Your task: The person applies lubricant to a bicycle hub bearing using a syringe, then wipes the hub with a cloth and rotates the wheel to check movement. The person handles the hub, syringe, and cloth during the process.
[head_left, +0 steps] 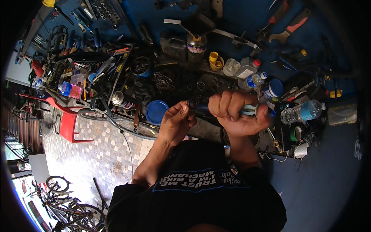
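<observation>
To the right of the blue lid (157, 112), the right hand (239, 110) clenches a pale-handled tool (249, 111), largely hidden by the fist; its kind cannot be told. Just beside the lid, the left hand (176, 120) pinches the round end of a dark piece (192, 104); shadow obscures whether this joins the tool. Tiled floor (100, 154) lies open to the lid's lower left, beyond it a red chair (70, 127). Above the lid, a blue tub (146, 73) holds dark, indistinct contents; farther left, a bottle (71, 89) contains pink liquid.
</observation>
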### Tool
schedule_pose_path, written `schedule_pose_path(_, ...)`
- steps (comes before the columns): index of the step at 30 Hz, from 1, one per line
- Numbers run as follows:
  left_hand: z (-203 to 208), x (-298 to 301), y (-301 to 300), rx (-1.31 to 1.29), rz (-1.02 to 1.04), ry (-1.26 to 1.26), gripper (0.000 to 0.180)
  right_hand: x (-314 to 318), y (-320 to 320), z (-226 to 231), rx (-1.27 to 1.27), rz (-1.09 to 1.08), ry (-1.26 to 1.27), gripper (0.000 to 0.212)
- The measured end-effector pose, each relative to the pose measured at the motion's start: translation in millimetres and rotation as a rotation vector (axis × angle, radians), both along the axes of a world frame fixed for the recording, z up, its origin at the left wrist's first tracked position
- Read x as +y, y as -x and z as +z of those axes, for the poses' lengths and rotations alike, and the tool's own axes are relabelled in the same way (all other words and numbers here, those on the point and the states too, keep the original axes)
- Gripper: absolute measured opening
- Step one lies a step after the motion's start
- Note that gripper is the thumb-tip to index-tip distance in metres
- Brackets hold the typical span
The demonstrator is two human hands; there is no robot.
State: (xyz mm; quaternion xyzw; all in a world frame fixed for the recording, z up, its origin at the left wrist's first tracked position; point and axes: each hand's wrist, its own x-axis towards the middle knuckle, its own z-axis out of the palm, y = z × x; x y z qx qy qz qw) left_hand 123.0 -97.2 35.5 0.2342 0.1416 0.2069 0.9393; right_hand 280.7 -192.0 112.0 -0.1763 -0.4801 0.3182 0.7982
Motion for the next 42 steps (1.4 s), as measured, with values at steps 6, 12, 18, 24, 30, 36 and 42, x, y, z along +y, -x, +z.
schedule_pose_path(6, -29, 4, 15, 0.029, -0.085, 0.004, 0.021, 13, -14, -21, 0.121, 0.013, 0.103, 0.08)
schedule_pose_path(12, -54, 29, 48, 0.099, 0.119, 0.005, 0.018, 55, -81, -73, -0.489, -0.427, 0.798, 0.046)
schedule_pose_path(18, -62, 46, 64, 0.124, 0.207, -0.025, 0.014, 95, -80, -187, -1.41, -0.565, 1.152, 0.033)
schedule_pose_path(24, -59, 44, 58, 0.043, 0.214, -0.068, 0.016, 100, -66, -226, -1.522, -0.627, 1.185, 0.028)
schedule_pose_path(30, -51, 47, 50, 0.024, 0.183, -0.092, 0.012, 96, -69, -228, -1.537, -0.607, 1.12, 0.029)
schedule_pose_path(36, -48, 51, 45, 0.067, 0.2, -0.136, 0.014, 81, -31, -127, -0.908, -0.563, 0.962, 0.023)
schedule_pose_path(42, -35, 48, 30, 0.068, 0.209, -0.149, 0.02, 60, -2, -59, -0.851, -0.66, 0.345, 0.023)
